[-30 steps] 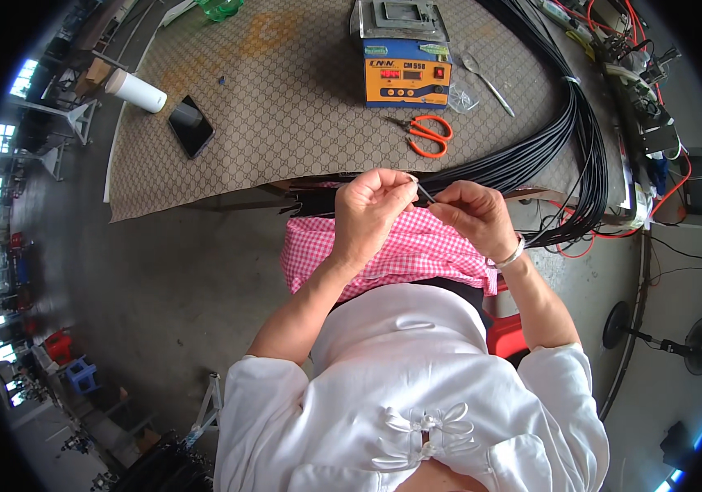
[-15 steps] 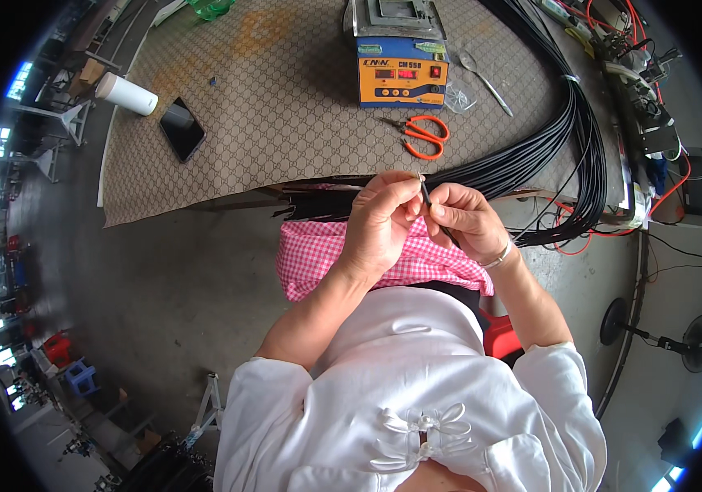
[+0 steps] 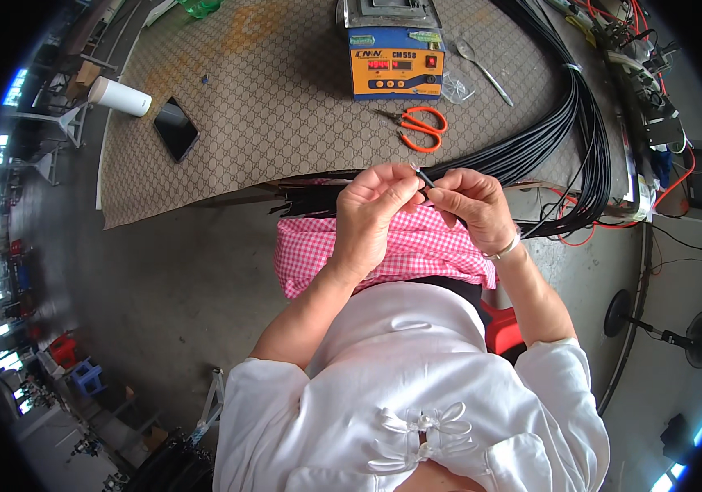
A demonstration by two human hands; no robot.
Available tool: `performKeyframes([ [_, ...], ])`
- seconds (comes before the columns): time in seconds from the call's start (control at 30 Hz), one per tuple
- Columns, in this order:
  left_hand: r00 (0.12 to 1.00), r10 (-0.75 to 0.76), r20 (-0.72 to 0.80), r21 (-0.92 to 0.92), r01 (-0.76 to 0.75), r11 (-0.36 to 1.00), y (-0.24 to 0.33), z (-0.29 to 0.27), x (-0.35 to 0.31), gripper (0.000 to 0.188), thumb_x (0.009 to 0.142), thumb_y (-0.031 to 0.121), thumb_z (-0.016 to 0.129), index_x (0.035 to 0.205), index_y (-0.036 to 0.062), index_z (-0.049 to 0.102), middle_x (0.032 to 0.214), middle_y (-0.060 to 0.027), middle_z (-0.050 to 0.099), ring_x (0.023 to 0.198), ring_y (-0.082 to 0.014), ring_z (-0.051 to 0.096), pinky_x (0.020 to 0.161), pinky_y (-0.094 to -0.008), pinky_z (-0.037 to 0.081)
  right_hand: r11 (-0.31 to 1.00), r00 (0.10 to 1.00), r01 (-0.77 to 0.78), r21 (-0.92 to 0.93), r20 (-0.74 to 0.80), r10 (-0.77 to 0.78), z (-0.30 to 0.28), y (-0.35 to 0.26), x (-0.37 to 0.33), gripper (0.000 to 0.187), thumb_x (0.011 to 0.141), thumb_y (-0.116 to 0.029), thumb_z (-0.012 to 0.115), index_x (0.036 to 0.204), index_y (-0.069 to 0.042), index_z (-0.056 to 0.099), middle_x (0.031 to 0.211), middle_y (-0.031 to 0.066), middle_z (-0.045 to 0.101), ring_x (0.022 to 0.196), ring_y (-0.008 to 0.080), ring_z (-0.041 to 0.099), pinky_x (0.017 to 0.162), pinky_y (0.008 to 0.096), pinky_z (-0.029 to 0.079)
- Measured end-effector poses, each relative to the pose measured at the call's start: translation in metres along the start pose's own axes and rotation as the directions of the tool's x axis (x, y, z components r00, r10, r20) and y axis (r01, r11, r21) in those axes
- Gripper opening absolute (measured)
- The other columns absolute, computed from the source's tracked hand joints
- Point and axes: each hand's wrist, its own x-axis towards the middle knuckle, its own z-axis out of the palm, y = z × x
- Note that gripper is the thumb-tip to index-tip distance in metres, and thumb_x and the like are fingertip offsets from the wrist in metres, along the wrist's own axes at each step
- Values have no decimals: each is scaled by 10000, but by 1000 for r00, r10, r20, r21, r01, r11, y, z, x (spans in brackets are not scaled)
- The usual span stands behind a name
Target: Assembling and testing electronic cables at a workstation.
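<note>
A thin black cable [image 3: 425, 178] spans the small gap between my two hands, above my lap at the table's near edge. My left hand [image 3: 374, 215] is closed, its thumb and forefinger pinching at the cable's tip, where something small and pale shows. Just to the right, my right hand [image 3: 475, 210] grips the same cable between thumb and fingers. Where the cable runs below the right fingers is hidden. A thick bundle of black cables [image 3: 523, 146] curves over the table's right side, and its cut ends [image 3: 306, 201] lie at the near edge behind my left hand.
On the patterned table cover [image 3: 261, 123] lie orange-handled scissors [image 3: 423, 129], a spoon [image 3: 486, 72] and a phone [image 3: 176, 129]. A blue and orange solder-pot-like unit [image 3: 397, 66] stands at the back, a white cup [image 3: 120, 97] at left. Pink checked cloth [image 3: 310, 254] covers my lap.
Both hands have shifted slightly up, and the cable between them now slants more toward level. The whole view has moved a little. Both hands keep their hold.
</note>
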Motion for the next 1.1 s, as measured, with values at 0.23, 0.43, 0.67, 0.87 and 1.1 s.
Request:
performKeyframes([
  [0.23, 995, 98, 1, 176, -96, 980, 2, -3, 3, 94, 818, 48, 557, 897, 3, 582, 778, -55, 602, 701, -100, 577, 628, -209, 466, 976, 991, 133, -175, 17, -132, 0, 3, -2, 46, 770, -33, 638, 777, -7, 601, 644, -16, 556, 520, 27, 464, 450, 163, 368],
  [0.43, 996, 75, -43, -91, -79, 993, -8, 0, 6, 87, 816, 52, 552, 886, 6, 578, 761, -50, 582, 702, -106, 552, 691, -234, 454, 999, 999, 44, 27, -17, -43, 9, 2, -2, 71, 775, -72, 643, 767, -17, 600, 640, -7, 558, 516, 39, 472, 457, 165, 363],
  [0.67, 998, 43, -40, -232, -51, 971, -16, 5, 7, 79, 828, 77, 555, 885, 27, 578, 762, -28, 536, 713, -94, 503, 682, -218, 420, 990, 1000, -9, 143, -13, 11, 8, 13, -1, 46, 791, -56, 611, 796, -20, 582, 699, 22, 566, 548, 77, 482, 484, 190, 393],
  [0.87, 1000, -18, -11, -296, 14, 955, -13, 6, 8, 123, 852, 127, 528, 918, 29, 567, 745, -16, 528, 714, -89, 489, 667, -222, 403, 989, 998, 42, 139, -48, -35, 11, 14, 0, 38, 775, -40, 624, 787, -17, 596, 693, 19, 566, 541, 72, 482, 481, 186, 390],
  [1.1, 982, -183, 37, -322, 185, 929, -5, -4, 14, 224, 863, 256, 501, 857, 38, 552, 707, -25, 534, 690, -111, 500, 676, -264, 414, 995, 995, 84, 59, -52, -81, 11, 11, 0, 69, 754, -52, 658, 761, -14, 601, 678, 17, 587, 518, 50, 476, 462, 174, 383],
])
